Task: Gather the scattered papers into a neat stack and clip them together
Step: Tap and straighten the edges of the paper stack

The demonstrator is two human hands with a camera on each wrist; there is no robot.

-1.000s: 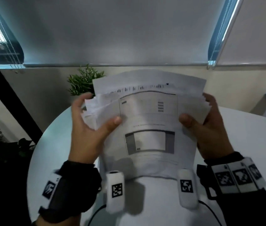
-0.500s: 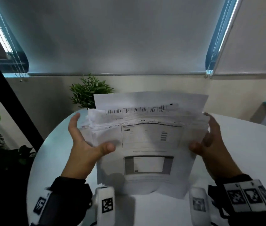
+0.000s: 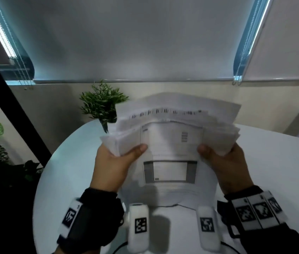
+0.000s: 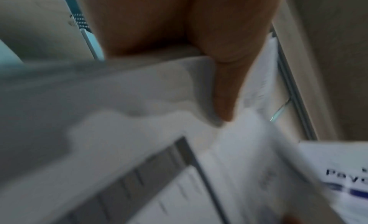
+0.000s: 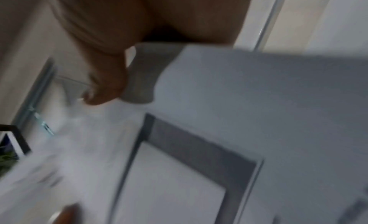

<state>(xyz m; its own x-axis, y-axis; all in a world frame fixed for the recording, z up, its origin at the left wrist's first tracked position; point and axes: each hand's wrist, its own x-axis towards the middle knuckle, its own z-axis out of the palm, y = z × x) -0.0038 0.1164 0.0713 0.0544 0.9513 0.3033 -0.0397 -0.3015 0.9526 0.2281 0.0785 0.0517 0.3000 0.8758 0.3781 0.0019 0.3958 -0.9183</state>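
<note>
Papers in frame centre, held upright above table, lower edge at tabletop, upper edges uneven. Left hand grips left side, thumb on front sheet. Right hand grips right side, thumb in front. Plant behind, upper left of papers.

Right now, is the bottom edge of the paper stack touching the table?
Cannot tell. In the head view the paper stack, gripped by the left hand and right hand, reaches down near the table, but no contact or gap shows; both wrist views are blurred.
</note>
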